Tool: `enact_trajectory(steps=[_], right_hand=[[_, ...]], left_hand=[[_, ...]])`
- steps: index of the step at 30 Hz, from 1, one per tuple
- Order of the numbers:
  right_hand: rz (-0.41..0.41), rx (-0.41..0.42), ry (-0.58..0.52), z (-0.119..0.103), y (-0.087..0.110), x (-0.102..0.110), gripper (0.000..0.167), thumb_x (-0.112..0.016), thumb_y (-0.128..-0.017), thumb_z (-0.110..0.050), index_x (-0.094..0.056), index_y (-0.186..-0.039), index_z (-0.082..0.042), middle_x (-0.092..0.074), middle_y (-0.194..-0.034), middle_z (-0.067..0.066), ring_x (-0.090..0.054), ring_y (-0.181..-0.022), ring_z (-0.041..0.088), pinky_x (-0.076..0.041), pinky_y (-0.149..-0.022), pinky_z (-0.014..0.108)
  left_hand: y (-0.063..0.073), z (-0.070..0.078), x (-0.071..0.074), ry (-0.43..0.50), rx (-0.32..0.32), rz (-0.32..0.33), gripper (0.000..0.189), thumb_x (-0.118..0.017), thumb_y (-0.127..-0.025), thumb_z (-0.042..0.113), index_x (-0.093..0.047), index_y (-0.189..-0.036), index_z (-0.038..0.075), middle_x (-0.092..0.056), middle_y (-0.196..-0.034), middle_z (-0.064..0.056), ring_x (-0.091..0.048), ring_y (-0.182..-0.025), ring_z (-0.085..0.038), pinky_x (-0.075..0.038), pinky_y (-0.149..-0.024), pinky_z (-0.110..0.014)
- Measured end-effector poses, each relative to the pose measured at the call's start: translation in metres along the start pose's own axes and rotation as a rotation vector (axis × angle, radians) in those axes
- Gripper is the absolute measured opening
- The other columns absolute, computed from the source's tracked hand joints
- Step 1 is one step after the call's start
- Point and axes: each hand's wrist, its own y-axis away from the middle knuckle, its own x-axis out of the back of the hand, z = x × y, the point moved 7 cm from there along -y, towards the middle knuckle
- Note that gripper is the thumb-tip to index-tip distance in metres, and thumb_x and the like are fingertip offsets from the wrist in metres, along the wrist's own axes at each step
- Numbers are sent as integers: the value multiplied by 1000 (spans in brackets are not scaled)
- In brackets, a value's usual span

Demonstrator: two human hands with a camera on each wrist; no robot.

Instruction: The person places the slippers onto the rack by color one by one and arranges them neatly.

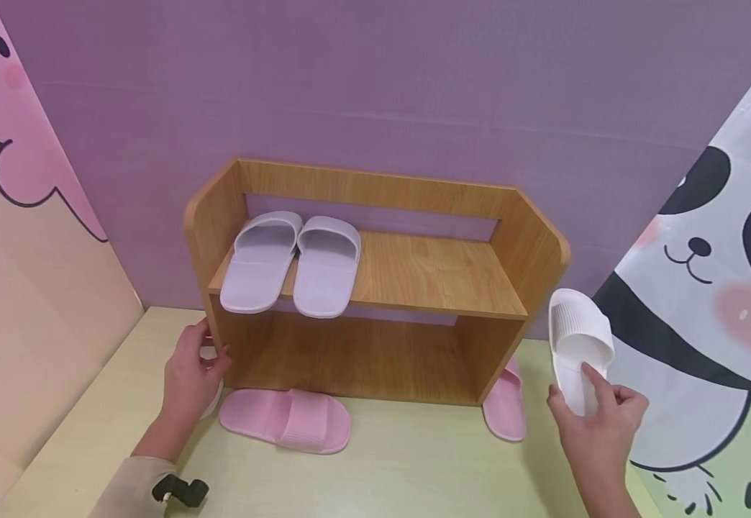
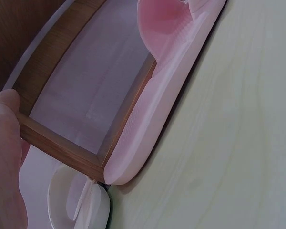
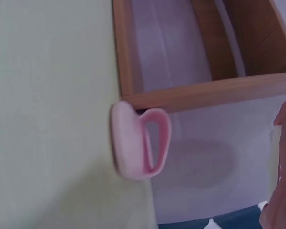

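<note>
A wooden shoe rack (image 1: 440,270) with two shelves stands against the purple backdrop. My left hand (image 1: 189,374) grips the front edge of its left side panel, thumb at the front. Beyond the right side panel, my right hand (image 1: 598,428) pinches a white slipper (image 1: 576,331) by the heel end, toe pointing up and away, raised above the table. Another white slipper (image 2: 101,207) lies at the rack's left side, mostly hidden behind my left hand in the head view. Two pale lilac slippers (image 1: 259,270) sit side by side on the upper shelf's left half, heels past its front edge.
One pink slipper (image 1: 304,424) lies sideways on the table along the rack's front left. A second pink slipper (image 1: 506,406) lies by the right side panel, partly hidden by it. A panda-printed panel (image 1: 686,345) rises at the right, a cartoon-printed one (image 1: 32,288) at the left.
</note>
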Motion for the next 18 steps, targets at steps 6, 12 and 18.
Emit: enact_trajectory(steps=[6,12,18], right_hand=[[154,146,-149,-29,0,17,63,-94,-79,-8,-76,-140,-14,-30,-121,-21,-34,-117,2,-37,-93,16],[218,239,-223,-55,-1,35,65,-91,-78,-4,-76,-140,-12,-29,-122,-24,-38,-113,-1,-38,-83,16],[251,324,-265,-78,-5,50,62,-87,-78,-5,-76,-140,-8,-33,-124,-22,-39,-105,-3,-39,-77,17]], left_hand=[[0,0,0,-2,5,-4,66,-77,-95,-6,-49,-153,5,-60,-128,-17,-70,-115,-40,-66,-80,-58],[1,1,0,7,6,-3,66,-77,-94,-8,-50,-154,5,-61,-129,-17,-70,-114,-39,-66,-80,-58],[1,3,1,7,5,-2,66,-77,-94,-9,-51,-153,6,-62,-128,-16,-70,-114,-38,-67,-80,-58]])
